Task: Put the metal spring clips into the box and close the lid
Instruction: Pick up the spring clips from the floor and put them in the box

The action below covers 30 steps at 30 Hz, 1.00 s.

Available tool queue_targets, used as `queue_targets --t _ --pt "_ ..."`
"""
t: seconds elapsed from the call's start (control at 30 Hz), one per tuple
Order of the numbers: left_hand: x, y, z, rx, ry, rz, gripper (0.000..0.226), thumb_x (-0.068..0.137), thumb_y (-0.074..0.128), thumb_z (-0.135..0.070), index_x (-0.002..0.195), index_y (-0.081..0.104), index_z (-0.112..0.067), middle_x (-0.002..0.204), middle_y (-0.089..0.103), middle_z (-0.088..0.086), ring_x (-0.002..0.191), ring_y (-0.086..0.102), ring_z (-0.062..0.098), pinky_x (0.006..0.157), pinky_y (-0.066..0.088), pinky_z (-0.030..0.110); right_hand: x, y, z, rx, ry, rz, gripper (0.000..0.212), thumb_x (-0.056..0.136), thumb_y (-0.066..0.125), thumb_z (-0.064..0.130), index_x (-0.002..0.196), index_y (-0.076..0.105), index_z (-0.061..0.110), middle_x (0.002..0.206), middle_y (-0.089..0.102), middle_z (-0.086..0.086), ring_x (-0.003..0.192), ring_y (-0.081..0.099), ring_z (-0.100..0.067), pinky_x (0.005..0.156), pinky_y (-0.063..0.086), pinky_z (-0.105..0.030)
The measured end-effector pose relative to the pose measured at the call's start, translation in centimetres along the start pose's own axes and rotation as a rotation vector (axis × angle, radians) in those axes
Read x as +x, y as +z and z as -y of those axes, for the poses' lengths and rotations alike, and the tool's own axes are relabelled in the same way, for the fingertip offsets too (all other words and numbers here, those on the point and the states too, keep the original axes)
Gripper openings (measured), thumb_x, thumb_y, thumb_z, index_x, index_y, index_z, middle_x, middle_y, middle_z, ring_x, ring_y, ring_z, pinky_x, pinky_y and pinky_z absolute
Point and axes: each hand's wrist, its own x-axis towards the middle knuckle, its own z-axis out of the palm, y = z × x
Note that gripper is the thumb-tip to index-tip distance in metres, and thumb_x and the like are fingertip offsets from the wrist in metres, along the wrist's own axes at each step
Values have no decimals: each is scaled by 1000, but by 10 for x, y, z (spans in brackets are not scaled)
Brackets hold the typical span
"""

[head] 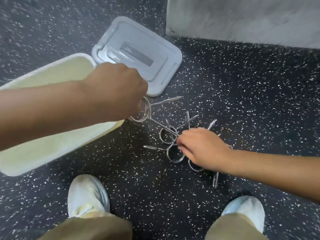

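A cream plastic box (52,73) lies open on the floor at the left, with my left forearm across it. Its grey lid (138,49) rests upside down on the floor behind the box's right end. My left hand (117,87) is shut on a coiled metal spring clip (143,111), held above the box's right edge with its two arms sticking out to the right. My right hand (202,148) rests on a pile of several spring clips (174,153) on the floor, fingers pinched around one; some clips are hidden under the hand.
The floor is dark rubber with white speckles. A pale stone block (242,18) stands at the back right. My two shoes (88,194) and trouser legs fill the bottom edge, close to the clips.
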Motion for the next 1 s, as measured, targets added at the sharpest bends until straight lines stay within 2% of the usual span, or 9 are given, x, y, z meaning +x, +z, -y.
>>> queue_targets --t 0.1,0.23,0.33,0.43,0.5,0.67,0.83,0.93,1.0 --pt "-16 3 13 -59 -47 -39 35 89 55 -35 63 47 -13 61 46 2 48 41 17 45 32 27 22 8 6 -204 -206 12 13 75 71 7 88 72 11 76 61 -1 70 52 -21 61 48 -37" --pt "-39 20 29 -193 -117 -109 28 91 50 -28 70 52 -10 68 51 2 54 52 21 45 36 30 39 11 15 -333 -311 86 16 74 70 7 88 72 15 86 61 -1 79 51 -20 69 43 -34" --pt "-56 36 50 -256 -145 -177 25 90 52 -23 72 47 -7 66 49 0 50 49 21 43 34 32 45 15 18 -405 -351 178 17 79 65 6 94 70 13 98 63 -4 93 54 -25 81 45 -39" --pt "-78 49 75 -245 -163 -211 26 91 50 -25 70 49 -11 66 49 1 45 43 18 40 32 31 47 19 18 -465 -388 154 13 76 68 6 89 70 10 94 64 -6 91 55 -28 78 47 -41" --pt "-97 59 99 -231 -155 -237 27 92 44 -30 73 48 -12 69 49 1 48 46 21 42 41 34 49 21 19 -479 -406 137 13 75 67 7 88 70 10 92 64 -6 89 56 -28 76 48 -42" --pt "-120 83 153 -154 -109 -341 25 94 47 -29 83 51 -8 76 52 6 56 53 32 50 54 46 46 14 28 -452 -379 50 19 66 72 7 85 73 8 84 66 -7 79 60 -29 70 52 -42" --pt "-121 107 179 -3 -14 -346 20 94 55 -21 88 60 -3 77 54 8 63 55 29 53 55 44 42 5 39 -382 -276 -133 25 59 71 -8 71 63 12 66 56 -3 64 49 -27 65 31 -39" --pt "-110 130 182 150 77 -305 8 94 58 -8 89 61 -2 78 53 10 65 57 29 56 56 44 44 -9 47 -331 -220 -212 17 71 75 1 71 64 14 64 55 -1 61 45 -26 60 33 -39" --pt "-102 146 179 203 125 -252 7 90 58 2 87 62 -2 78 53 10 65 57 29 53 55 41 47 -22 52 -283 -187 -244 14 88 61 16 75 67 15 67 59 1 62 48 -25 59 37 -39"
